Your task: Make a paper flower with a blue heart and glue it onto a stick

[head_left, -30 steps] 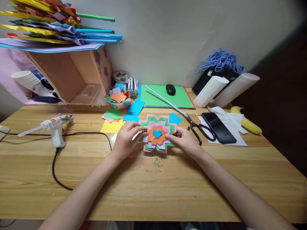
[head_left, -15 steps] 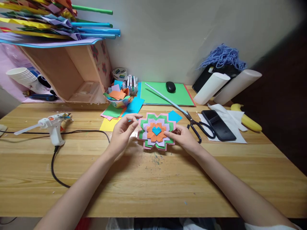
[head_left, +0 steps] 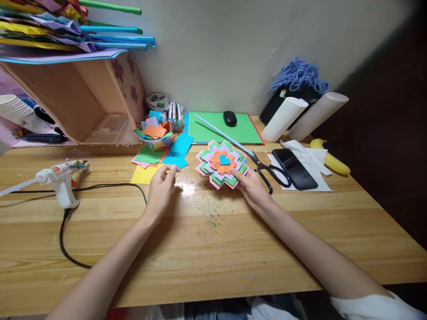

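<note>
My right hand (head_left: 254,187) pinches the lower right edge of a layered paper flower (head_left: 222,165), thumb on top. Pink, green, lilac and orange layers surround a small blue centre. The flower is tilted above the wooden table (head_left: 187,249). To the left, my left hand (head_left: 160,189) is apart from it, its fingers curled in and nothing visible in them. That hand is close to a yellow paper sheet (head_left: 142,174) and blue paper (head_left: 178,150). Black-handled scissors (head_left: 265,169) lie just beyond my right hand.
On the left stands a white glue gun (head_left: 63,184) with its cord. A bowl of paper scraps (head_left: 156,140), a green board (head_left: 210,131) and a mouse (head_left: 230,118) sit at the back. At right are a phone (head_left: 293,169), a banana (head_left: 335,163) and white rolls (head_left: 285,119).
My left hand has come off the flower's edge and moved down and left, fingers curling. My right hand has kept hold, and the flower has turned and tilted. The view has shifted slightly right.
</note>
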The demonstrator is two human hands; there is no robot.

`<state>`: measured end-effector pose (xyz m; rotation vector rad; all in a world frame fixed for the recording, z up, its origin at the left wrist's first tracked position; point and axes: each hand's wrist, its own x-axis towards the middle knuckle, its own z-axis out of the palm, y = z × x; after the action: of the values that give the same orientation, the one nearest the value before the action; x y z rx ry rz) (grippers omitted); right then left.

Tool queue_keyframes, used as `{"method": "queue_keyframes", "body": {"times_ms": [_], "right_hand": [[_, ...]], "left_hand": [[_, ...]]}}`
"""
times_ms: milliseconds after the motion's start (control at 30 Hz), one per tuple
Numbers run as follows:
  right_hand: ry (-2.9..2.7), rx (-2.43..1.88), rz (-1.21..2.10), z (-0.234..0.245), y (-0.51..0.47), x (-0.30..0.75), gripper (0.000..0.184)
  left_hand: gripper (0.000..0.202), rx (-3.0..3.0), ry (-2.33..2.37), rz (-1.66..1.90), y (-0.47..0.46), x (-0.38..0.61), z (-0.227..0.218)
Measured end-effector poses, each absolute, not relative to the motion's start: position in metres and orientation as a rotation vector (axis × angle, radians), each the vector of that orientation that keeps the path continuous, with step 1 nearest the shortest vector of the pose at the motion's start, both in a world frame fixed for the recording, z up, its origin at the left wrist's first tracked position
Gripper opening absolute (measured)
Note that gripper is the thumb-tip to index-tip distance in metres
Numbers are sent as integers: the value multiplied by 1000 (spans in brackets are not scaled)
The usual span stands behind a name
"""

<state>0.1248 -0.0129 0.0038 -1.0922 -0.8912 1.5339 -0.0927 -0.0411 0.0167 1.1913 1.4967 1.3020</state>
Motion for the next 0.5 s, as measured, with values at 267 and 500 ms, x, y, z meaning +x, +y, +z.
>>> {"method": "queue_keyframes", "body": {"times_ms": [267,500], "right_hand": [[-904,-955,1626,6,-27,112,33],[-932,-969,1559,4,-26,111,30]], "left_hand": [[25,1422,1210,812,-63,-58,16],[25,1432,1211,824,-60,-63,15]]}}
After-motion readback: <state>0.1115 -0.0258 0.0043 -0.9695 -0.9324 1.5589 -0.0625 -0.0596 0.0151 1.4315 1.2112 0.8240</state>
